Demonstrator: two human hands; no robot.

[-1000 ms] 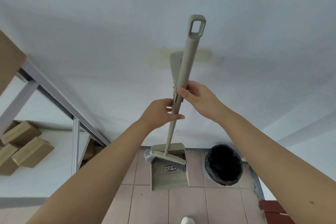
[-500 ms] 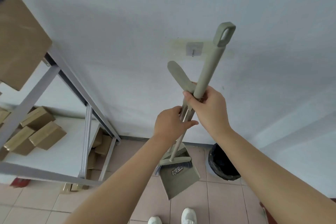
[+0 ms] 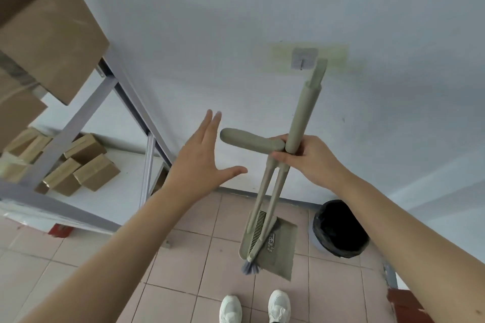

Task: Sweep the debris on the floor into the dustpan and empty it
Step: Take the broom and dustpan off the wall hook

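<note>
Nearby, bin, shelving, cardboard boxes.

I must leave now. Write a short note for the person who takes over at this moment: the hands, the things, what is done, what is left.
Left hand: open, holding nothing, beside the folded-out dustpan handle.
Right hand: shut on the broom handle and the dustpan stem together, the set hanging in the air.
Broom head is clipped at the dustpan, above the tiled floor. Black-lined bin stands to the right by the wall. Wall hook is bare.
Done: set is off the hook.
Left: separate broom and dustpan, sweep, empty into the bin. No debris visible here.
</note>
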